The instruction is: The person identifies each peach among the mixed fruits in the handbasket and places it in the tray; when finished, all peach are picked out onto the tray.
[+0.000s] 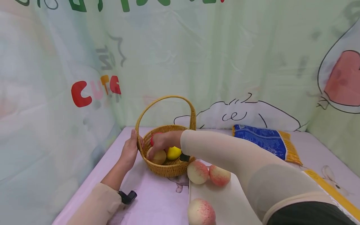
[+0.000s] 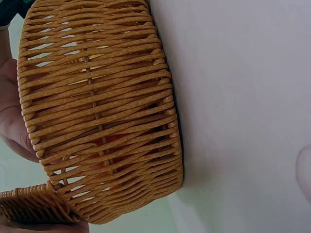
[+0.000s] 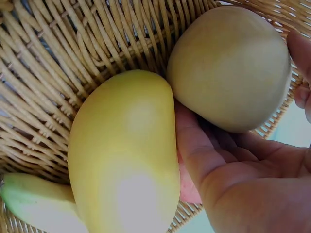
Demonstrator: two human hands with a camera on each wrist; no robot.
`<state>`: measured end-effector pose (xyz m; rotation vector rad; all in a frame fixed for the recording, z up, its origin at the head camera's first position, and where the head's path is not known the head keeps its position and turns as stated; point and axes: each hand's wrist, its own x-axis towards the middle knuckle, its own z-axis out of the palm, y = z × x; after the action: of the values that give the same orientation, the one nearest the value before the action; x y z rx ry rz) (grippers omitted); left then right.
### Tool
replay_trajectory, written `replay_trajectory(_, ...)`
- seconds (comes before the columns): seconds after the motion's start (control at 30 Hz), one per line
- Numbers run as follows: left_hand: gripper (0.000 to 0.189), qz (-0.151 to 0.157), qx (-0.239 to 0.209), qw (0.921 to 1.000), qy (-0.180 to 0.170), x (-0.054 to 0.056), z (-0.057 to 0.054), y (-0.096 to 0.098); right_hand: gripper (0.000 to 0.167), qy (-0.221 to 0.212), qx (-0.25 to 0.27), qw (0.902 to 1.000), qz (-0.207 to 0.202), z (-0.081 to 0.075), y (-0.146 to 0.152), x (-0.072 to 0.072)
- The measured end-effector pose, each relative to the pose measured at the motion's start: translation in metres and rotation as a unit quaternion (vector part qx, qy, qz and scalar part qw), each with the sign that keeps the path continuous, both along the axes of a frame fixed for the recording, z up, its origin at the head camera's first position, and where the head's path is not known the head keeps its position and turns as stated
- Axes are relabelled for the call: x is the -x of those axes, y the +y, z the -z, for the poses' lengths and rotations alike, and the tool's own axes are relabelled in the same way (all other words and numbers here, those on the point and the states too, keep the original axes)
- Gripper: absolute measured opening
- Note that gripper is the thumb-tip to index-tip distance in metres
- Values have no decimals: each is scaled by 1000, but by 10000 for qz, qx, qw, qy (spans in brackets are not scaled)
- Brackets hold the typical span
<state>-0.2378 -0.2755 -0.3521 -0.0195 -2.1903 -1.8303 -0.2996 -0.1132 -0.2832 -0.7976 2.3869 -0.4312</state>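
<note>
A wicker basket (image 1: 168, 171) with a tall arched handle stands on the table. My left hand (image 1: 130, 152) grips the foot of that handle on the left side, seen also along the bottom edge of the left wrist view. Reaching inside the basket, my right hand (image 1: 164, 140) has its fingers curled round a smooth, round tan fruit (image 3: 231, 68). Beside those fingers lies a yellow mango (image 3: 124, 150), and past it a banana (image 3: 39, 204) with a green tip. A red fruit (image 1: 154, 137) is partly hidden behind the right hand.
Two peaches (image 1: 198, 172) touch the basket's right front, on or by a pale board (image 1: 229, 206); another peach (image 1: 201, 212) lies nearer. A blue and yellow packet (image 1: 261, 140) is at the back right. A yellow strip (image 1: 332, 189) runs along the right. Printed curtains (image 1: 174, 62) surround the table.
</note>
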Motion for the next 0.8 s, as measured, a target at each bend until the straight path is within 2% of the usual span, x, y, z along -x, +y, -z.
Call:
replay_trajectory(0.13,64,24,21,10000,21,1,0,2,50,127,-99,9999,-47,2,1,1)
replay_trajectory(0.47,65,-115,57,9999,-79,-1,3,0,49,243,97,9996,-143,0,7,7)
replay_trajectory(0.63,65,-10,-60,10000,-24,-1,2,1,37,413,594,9974,-32,-8,16,10)
replay_trajectory(0.8,66,12,-36,10000,-1,-1,3,0,32,228,1214,9920,253,-13,31,7)
